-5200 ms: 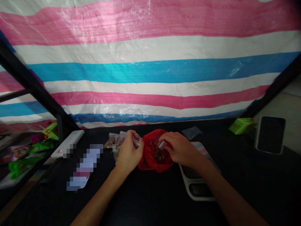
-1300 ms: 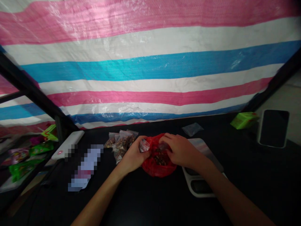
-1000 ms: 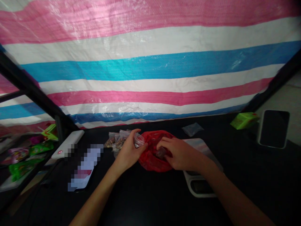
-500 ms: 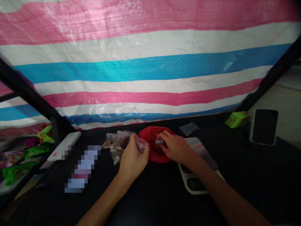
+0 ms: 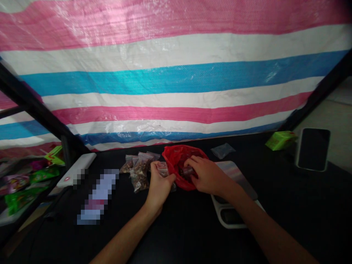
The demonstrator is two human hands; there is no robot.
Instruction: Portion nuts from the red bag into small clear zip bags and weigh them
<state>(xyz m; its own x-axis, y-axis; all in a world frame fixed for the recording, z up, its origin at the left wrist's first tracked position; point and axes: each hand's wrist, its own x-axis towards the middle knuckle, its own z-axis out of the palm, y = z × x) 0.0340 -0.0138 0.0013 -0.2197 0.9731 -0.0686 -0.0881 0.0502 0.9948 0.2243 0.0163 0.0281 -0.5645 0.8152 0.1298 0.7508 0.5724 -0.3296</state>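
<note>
My left hand (image 5: pixel 160 186) pinches a small clear zip bag (image 5: pixel 162 168) between thumb and fingers, at the left side of a red plastic bag (image 5: pixel 171 156). The red bag stands with its mouth spread, and dark contents show dimly inside. My right hand (image 5: pixel 206 174) reaches into that mouth, fingers curled round a small clear tube-like object (image 5: pixel 188 171) whose exact kind I cannot make out. Just left of my left hand lie several filled zip bags (image 5: pixel 139 176) with brownish pieces in them. A flat kitchen scale (image 5: pixel 228 216) sits partly under my right forearm.
A flat clear bag (image 5: pixel 223 150) lies behind the scale. To the right are a green box (image 5: pixel 281 140) and a propped phone (image 5: pixel 313 149). On the left lie a white power strip-like object (image 5: pixel 78 168) and a blurred-out item (image 5: pixel 99 196). Striped sheeting (image 5: pixel 176 84) hangs behind.
My left hand has turned, bringing the small zip bag down slightly beside the red bag. The red bag's near-left rim is pulled wider and higher. My right hand stays in its mouth.
</note>
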